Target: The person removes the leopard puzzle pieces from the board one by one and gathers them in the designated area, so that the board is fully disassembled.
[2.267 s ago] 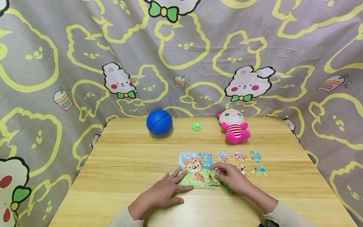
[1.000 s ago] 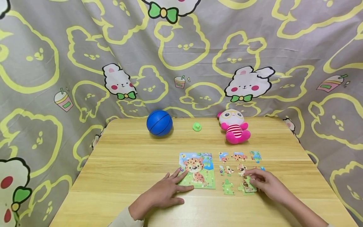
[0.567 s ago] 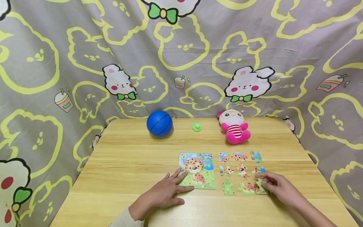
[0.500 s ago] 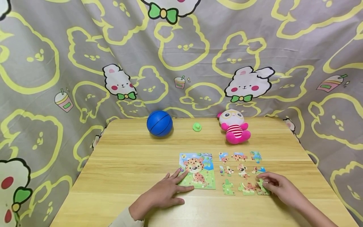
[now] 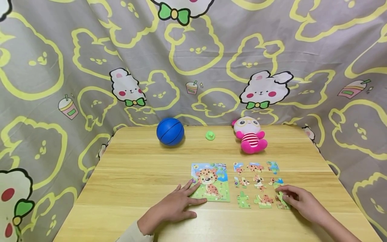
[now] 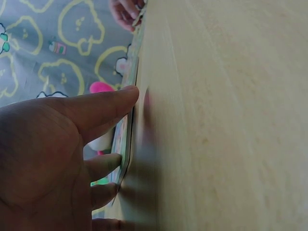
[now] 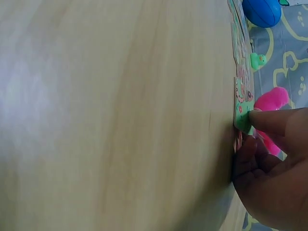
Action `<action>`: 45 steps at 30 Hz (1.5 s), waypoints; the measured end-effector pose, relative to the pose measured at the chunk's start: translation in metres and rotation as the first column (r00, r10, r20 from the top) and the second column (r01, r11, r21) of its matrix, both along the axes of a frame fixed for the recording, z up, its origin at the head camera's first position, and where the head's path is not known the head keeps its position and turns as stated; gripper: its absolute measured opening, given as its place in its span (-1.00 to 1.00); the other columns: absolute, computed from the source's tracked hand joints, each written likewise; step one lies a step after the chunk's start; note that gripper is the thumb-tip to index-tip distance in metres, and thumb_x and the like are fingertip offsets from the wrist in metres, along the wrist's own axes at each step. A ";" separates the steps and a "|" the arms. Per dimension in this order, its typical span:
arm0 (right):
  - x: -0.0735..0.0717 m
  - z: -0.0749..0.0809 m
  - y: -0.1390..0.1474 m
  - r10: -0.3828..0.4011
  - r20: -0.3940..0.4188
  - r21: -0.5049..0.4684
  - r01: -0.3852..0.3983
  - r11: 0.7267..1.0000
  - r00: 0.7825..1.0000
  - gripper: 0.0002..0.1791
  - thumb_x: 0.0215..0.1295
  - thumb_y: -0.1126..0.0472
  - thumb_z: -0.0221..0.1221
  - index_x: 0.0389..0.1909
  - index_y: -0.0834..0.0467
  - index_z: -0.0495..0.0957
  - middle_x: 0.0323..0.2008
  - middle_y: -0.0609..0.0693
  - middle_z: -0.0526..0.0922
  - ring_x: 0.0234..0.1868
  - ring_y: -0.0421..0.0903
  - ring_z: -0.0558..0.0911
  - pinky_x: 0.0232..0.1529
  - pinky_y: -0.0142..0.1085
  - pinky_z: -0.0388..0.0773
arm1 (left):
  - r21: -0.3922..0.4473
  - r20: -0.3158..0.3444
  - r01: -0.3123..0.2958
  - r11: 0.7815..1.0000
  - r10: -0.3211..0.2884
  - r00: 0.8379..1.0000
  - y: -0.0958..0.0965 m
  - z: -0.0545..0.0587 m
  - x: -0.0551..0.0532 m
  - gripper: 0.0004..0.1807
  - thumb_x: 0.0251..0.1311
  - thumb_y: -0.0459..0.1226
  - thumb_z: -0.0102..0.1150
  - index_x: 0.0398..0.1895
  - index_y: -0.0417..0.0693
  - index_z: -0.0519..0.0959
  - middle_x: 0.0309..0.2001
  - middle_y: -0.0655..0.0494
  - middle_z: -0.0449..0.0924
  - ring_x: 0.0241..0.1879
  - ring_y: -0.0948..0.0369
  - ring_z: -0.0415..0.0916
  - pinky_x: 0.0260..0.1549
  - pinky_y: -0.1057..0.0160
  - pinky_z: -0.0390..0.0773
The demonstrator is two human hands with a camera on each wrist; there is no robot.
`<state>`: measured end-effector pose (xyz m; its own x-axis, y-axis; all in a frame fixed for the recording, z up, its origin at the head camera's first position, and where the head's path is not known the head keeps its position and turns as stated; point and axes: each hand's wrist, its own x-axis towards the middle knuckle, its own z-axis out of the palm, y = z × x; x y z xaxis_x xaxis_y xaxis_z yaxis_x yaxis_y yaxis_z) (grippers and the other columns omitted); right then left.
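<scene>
A square leopard puzzle board lies flat on the table. My left hand rests at its lower left with fingers spread, some fingertips on its surface. To the right, my right hand pinches a green jigsaw piece between thumb and fingers. In the right wrist view, the thumb presses on that jigsaw piece, which is low over or on the tabletop. Beside it lies a bottom-row piece with leopard paws; another green piece is farther left. The left wrist view shows my left hand against the board's edge.
More loose jigsaw pieces form rows right of the board. Along the table's back stand a blue ball, a small green duck and a pink plush toy. A patterned curtain hangs behind the wooden table.
My right hand has carried the green piece from the board's lower right corner rightward to the end of the bottom row, then slightly farther right. The left hand has stayed put.
</scene>
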<state>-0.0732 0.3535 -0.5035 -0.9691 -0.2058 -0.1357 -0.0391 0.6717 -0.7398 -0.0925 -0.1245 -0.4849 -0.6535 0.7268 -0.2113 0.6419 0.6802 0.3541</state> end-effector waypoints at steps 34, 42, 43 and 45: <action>-0.001 -0.001 0.002 -0.028 -0.037 0.019 0.029 0.999 0.999 -0.65 0.40 0.19 0.31 0.15 0.20 0.65 -0.31 -0.09 0.56 -0.40 -0.27 0.37 -0.47 -0.34 0.34 | 0.005 -0.010 -0.016 1.000 0.016 1.000 0.005 0.001 -0.002 -0.45 0.42 0.11 0.16 0.46 0.63 0.38 0.68 0.12 -0.09 0.63 -0.14 -0.13 0.36 -0.41 0.21; -0.007 0.009 -0.014 0.001 -0.137 0.046 0.006 0.999 0.991 -0.66 0.36 0.26 0.34 0.13 0.20 0.66 -0.22 -0.06 0.61 -0.34 -0.33 0.48 -0.41 -0.38 0.47 | 0.008 -0.033 -0.011 1.000 0.012 0.999 0.007 0.003 -0.004 -0.51 0.46 0.08 0.12 0.42 0.63 0.43 0.65 0.09 0.01 0.61 -0.15 -0.04 0.32 -0.41 0.27; -0.009 0.011 -0.016 0.007 -0.152 0.048 0.001 0.999 0.988 -0.65 0.35 0.27 0.34 0.14 0.19 0.65 -0.21 -0.06 0.61 -0.33 -0.34 0.49 -0.41 -0.38 0.47 | 0.006 -0.037 -0.012 1.000 0.012 0.999 0.008 0.004 -0.004 -0.52 0.47 0.07 0.12 0.42 0.63 0.44 0.65 0.09 0.02 0.60 -0.15 -0.02 0.32 -0.41 0.28; -0.012 0.013 -0.021 0.023 -0.186 0.048 -0.014 0.999 0.982 -0.63 0.34 0.28 0.35 0.14 0.20 0.65 -0.19 -0.05 0.62 -0.33 -0.34 0.51 -0.41 -0.38 0.49 | 0.005 -0.039 -0.016 1.000 0.017 0.999 0.008 0.005 -0.004 -0.54 0.48 0.06 0.12 0.40 0.64 0.45 0.64 0.09 0.05 0.60 -0.15 -0.01 0.33 -0.40 0.29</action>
<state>-0.0856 0.3325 -0.4904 -0.9745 -0.2215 0.0370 -0.1858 0.7027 -0.6868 -0.0970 -0.1161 -0.4804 -0.6732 0.7168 -0.1816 0.6440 0.6891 0.3323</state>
